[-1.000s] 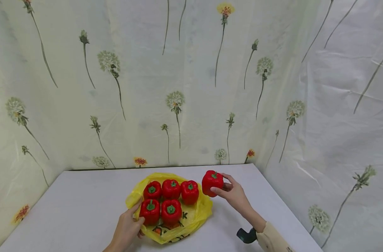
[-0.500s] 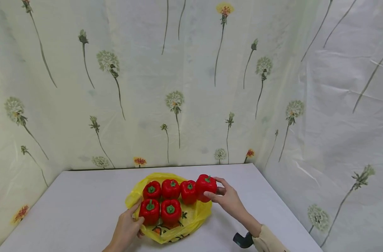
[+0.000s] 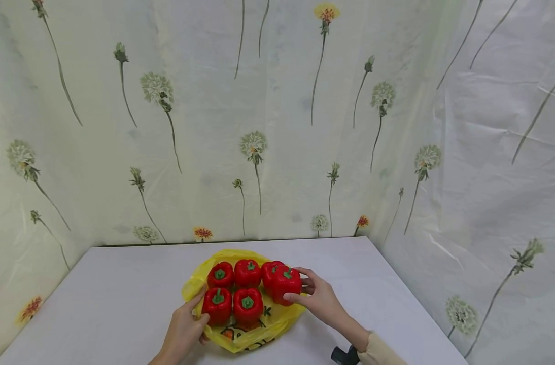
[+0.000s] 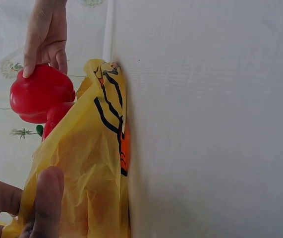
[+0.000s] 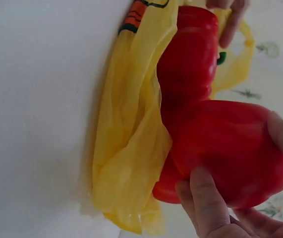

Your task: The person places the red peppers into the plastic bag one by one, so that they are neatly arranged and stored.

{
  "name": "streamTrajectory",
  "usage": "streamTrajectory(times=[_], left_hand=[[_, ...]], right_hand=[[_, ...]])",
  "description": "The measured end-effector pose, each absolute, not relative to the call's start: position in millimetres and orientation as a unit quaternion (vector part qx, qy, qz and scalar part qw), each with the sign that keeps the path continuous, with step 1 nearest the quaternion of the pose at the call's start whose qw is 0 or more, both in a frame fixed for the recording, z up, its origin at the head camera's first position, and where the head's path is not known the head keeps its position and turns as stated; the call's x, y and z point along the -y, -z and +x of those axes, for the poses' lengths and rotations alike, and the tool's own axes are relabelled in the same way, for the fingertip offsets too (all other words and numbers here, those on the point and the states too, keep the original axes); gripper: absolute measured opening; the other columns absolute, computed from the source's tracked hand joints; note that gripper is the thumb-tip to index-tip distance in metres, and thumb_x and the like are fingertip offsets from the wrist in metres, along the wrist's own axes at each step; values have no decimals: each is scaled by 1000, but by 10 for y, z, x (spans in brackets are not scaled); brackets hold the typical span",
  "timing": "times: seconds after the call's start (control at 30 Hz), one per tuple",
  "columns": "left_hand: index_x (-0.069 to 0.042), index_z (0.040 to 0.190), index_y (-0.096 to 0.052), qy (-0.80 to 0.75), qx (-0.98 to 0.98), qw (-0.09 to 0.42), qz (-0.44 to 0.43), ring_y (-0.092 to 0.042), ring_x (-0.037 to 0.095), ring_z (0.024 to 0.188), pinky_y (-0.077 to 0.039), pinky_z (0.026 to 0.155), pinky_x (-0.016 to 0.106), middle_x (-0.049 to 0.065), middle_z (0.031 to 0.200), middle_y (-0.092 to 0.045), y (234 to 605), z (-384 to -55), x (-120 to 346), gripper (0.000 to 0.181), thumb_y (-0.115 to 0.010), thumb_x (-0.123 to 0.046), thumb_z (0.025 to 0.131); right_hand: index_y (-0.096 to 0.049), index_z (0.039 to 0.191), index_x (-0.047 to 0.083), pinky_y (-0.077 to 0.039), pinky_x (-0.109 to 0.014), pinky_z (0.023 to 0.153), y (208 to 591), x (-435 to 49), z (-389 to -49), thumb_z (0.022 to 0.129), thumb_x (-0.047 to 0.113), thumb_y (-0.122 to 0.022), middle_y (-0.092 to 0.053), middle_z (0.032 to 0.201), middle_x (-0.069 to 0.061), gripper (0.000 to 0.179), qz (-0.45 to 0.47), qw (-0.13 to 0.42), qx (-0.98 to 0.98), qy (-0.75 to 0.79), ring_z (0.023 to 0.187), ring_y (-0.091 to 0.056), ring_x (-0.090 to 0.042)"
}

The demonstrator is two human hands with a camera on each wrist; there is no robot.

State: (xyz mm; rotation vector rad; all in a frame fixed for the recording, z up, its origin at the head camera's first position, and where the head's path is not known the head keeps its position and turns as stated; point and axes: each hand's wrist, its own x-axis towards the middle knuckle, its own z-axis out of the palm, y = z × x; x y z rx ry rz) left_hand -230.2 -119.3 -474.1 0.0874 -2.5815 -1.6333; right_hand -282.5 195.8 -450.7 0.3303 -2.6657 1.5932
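Note:
My right hand [image 3: 322, 299] holds a red bell pepper [image 3: 286, 284] with a green stem, thumb on the near side and fingers behind. The pepper is over the right part of an open yellow plastic bag [image 3: 284, 322], overlapping another bell pepper [image 3: 269, 269] in the head view. Several more red bell peppers [image 3: 247, 306] stand upright in the bag, stems up. At the bag's left rim, my left hand [image 3: 183, 324] pinches the plastic. The left wrist view shows the thumb [image 4: 49, 198] against the bag's side. In the right wrist view the held bell pepper [image 5: 230, 153] covers part of the peppers behind.
The bag stands on a white table [image 3: 122, 304]. A dark curved object [image 3: 345, 356] shows beside the right sleeve [image 3: 380, 350] at the bottom. A curtain with dandelion prints [image 3: 286, 152] hangs behind the table and along its sides.
My right hand has carried the bell pepper left and down, from the right of the bag to over its right part. The left hand stays at the rim.

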Motion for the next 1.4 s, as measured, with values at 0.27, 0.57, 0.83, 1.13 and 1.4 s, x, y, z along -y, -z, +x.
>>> streamTrajectory(times=[0.27,0.57,0.83,1.13,1.4], left_hand=[[-4,146,-40,535,843,45,23,-54,14,36,-49,39,30,2,50,-57,4753,-2304,1194,67,-55,2,80],[-2,146,-40,536,843,45,22,-54,14,37,-49,40,31,3,52,-58,4747,-2301,1189,67,-55,2,81],[-2,146,-40,533,845,40,24,-55,15,39,-49,40,29,6,67,-64,4750,-2307,1187,66,-56,2,81],[-1,146,-40,531,846,38,22,-55,15,39,-49,40,29,4,60,-62,4758,-2296,1182,66,-56,2,82],[-6,147,-40,529,848,42,17,-54,14,37,-48,40,28,3,49,-56,4758,-2288,1176,68,-56,3,82]], right_hand=[[-47,138,17,-58,-38,81,4640,-1905,-2822,77,48,-76,-64,124,-16,74,137,-17,852,-504,105,-66,-27],[-48,137,15,-58,-38,81,4695,-1868,-2796,78,45,-77,-64,123,-17,72,152,-30,849,-506,103,-66,-26],[-47,137,13,-58,-40,83,4726,-1860,-2810,78,46,-76,-64,123,-17,74,154,-31,856,-493,104,-66,-28],[-49,137,14,-56,-40,86,4778,-1883,-2810,76,42,-79,-62,125,-16,74,163,-32,863,-476,105,-65,-28],[-48,138,13,-57,-37,84,4839,-1882,-2820,77,45,-77,-63,125,-14,75,170,-29,869,-463,104,-65,-26]])
